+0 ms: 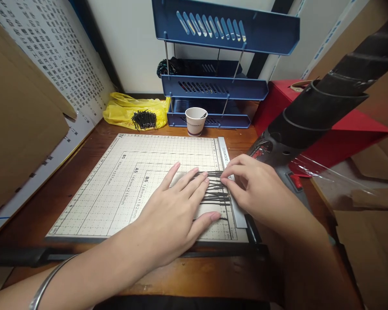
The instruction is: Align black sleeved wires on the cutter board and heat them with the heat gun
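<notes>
Lying flat with fingers spread, your left hand (171,210) covered part of the black strips (217,199) on the gridded board (93,193), right of the frame's centre. Your right hand (257,183) had thumb and fingertips drawn together at the strips' ends beside the metal rail (241,215), though I could not tell whether they gripped any. In the frame's upper middle, a paper cup (195,123) stood before the blue rack (245,89).
</notes>
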